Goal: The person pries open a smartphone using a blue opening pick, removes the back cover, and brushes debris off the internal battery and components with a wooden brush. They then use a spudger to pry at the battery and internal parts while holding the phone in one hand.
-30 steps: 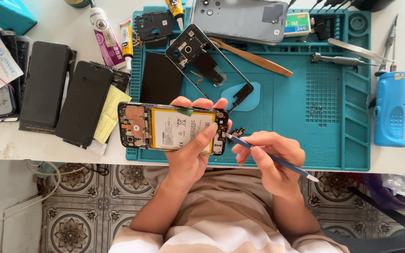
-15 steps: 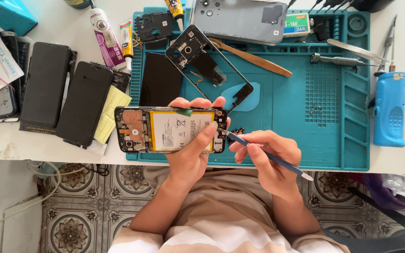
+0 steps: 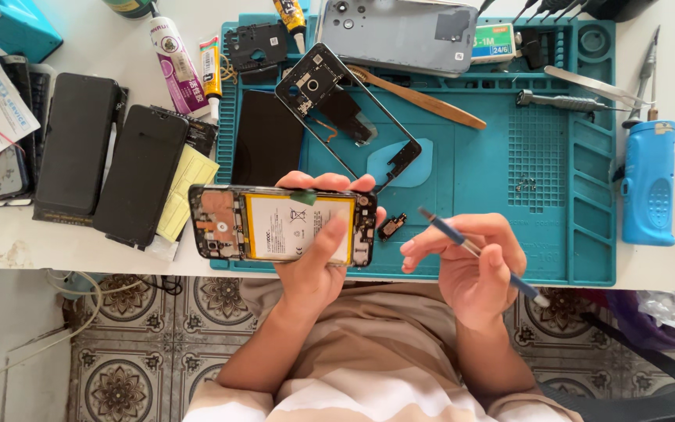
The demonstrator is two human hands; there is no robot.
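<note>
Two hands at work: left hand (image 3: 318, 262) grips the opened phone (image 3: 283, 223), right hand (image 3: 474, 262) pinches a blue tool (image 3: 474, 252); we'd keep the phone level, tip gentle

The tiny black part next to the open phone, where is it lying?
In the head view the black part lies on the teal mat, between the open phone in the left hand and the right hand.
</note>
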